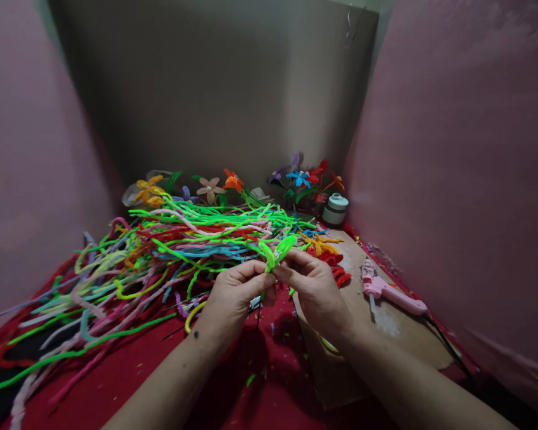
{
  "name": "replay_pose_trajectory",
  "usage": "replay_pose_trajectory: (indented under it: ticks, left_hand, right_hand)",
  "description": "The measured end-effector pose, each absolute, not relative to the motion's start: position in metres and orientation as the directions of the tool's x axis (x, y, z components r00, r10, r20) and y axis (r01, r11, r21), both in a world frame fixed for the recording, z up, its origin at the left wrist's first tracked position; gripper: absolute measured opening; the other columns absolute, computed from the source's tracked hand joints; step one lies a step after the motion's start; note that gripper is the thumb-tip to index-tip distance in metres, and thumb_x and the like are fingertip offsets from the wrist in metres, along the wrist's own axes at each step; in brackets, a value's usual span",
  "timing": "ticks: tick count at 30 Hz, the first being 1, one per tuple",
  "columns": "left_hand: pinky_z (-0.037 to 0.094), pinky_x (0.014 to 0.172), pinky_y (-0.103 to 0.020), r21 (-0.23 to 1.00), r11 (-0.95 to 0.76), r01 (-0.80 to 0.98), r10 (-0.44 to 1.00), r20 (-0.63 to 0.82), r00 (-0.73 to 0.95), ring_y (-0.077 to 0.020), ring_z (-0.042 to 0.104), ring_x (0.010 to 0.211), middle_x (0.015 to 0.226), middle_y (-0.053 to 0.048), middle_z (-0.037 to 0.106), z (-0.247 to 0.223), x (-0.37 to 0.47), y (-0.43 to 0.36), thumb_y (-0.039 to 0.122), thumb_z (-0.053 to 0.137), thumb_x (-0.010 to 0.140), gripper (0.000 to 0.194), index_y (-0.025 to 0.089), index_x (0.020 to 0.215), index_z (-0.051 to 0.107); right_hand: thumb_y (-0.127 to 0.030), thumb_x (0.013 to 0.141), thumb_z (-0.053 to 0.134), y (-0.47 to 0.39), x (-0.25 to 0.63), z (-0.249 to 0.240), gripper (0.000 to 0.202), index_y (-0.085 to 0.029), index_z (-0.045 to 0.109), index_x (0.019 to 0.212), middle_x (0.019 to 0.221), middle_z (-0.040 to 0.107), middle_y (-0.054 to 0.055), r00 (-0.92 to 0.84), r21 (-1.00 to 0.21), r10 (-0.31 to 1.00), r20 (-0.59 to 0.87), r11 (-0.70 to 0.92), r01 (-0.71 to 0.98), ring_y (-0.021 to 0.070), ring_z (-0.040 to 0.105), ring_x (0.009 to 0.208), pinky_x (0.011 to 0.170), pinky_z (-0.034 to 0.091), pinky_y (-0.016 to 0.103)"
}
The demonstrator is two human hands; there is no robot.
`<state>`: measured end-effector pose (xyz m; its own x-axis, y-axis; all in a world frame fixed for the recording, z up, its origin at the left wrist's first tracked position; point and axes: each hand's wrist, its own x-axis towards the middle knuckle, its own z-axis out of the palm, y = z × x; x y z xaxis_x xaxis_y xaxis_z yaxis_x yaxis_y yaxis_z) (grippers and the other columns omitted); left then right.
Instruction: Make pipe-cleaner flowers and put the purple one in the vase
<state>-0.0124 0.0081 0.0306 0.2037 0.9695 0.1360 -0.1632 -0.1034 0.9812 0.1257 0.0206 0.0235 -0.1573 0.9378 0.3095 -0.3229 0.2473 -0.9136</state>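
Forearms [165, 376] stretch forward, left grip [263, 279] and right grip [283, 272] both pinching the green fuzzy flower [284, 248] at its base, petals just above the fingertips; it looks light, soft, bendy, easily crushed, best taken low; beyond lie loose fuzzy strands [206, 229], then more flowers [210, 190]

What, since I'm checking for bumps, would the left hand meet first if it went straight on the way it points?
Most likely the right hand, just ahead of the left hand at the green fuzzy piece they hold. Any gap between the hands is hard to judge here.
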Motion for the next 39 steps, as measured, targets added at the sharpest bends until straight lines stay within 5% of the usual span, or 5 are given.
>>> replay_pose_trajectory:
  ticks: [9, 21, 29, 34, 39]
  left_hand:
    - [0.038, 0.060, -0.022, 0.989, -0.142, -0.030, 0.977, 0.145, 0.160, -0.0124, 0.051, 0.058, 0.056, 0.000, 0.060, 0.036, -0.009, 0.004, 0.019, 0.062, 0.073, 0.016, 0.016, 0.057, 0.065]
    - [0.043, 0.066, -0.025, 0.987, -0.159, -0.007, 0.968, 0.157, 0.197, -0.0155, 0.057, 0.065, 0.064, -0.002, 0.067, 0.035, -0.011, 0.004, 0.019, 0.063, 0.072, 0.011, 0.017, 0.064, 0.071]
    - [0.044, 0.062, -0.022, 0.987, -0.112, -0.114, 0.969, 0.134, 0.209, -0.0122, 0.057, 0.059, 0.061, -0.001, 0.066, 0.034, -0.012, 0.007, 0.019, 0.063, 0.074, 0.011, 0.016, 0.064, 0.068]
    - [0.044, 0.056, -0.021, 0.952, -0.072, -0.298, 0.983, 0.118, 0.138, -0.0106, 0.057, 0.053, 0.061, -0.002, 0.067, 0.036, -0.017, 0.013, 0.022, 0.067, 0.072, 0.012, 0.014, 0.063, 0.064]
    - [0.043, 0.051, -0.021, 0.926, -0.017, -0.378, 0.990, 0.068, 0.122, -0.0100, 0.056, 0.048, 0.057, -0.003, 0.067, 0.035, -0.019, 0.016, 0.023, 0.072, 0.066, 0.015, 0.013, 0.063, 0.061]
  right_hand:
    - [-0.023, 0.069, 0.071, 0.017, 0.131, 0.041, 0.010, -0.019, 0.064, 0.075, 0.069, 0.057, -0.003, -0.052, -0.800, 0.957, 0.287, 0.209, -0.563, 0.0095, 0.048, 0.062, 0.063, 0.039, 0.023]
    - [-0.024, 0.071, 0.063, 0.025, 0.134, 0.039, 0.011, -0.018, 0.060, 0.062, 0.059, 0.055, -0.002, -0.240, -0.793, 0.953, 0.183, -0.001, -0.610, 0.0112, 0.048, 0.055, 0.056, 0.040, 0.026]
    - [-0.034, 0.069, 0.068, 0.026, 0.139, 0.047, 0.021, -0.016, 0.058, 0.072, 0.062, 0.059, -0.001, -0.259, -0.847, 0.960, 0.103, -0.052, -0.529, 0.0107, 0.052, 0.054, 0.053, 0.041, 0.025]
    - [-0.029, 0.066, 0.072, 0.033, 0.162, 0.055, 0.022, -0.017, 0.059, 0.079, 0.074, 0.065, 0.001, 0.000, -0.867, 0.987, 0.163, 0.143, -0.476, 0.0107, 0.057, 0.059, 0.060, 0.044, 0.025]
    - [-0.034, 0.068, 0.071, 0.050, 0.191, 0.047, 0.021, -0.017, 0.059, 0.064, 0.059, 0.058, -0.002, 0.045, -0.937, 0.942, 0.333, 0.336, -0.094, 0.0106, 0.050, 0.055, 0.056, 0.038, 0.025]
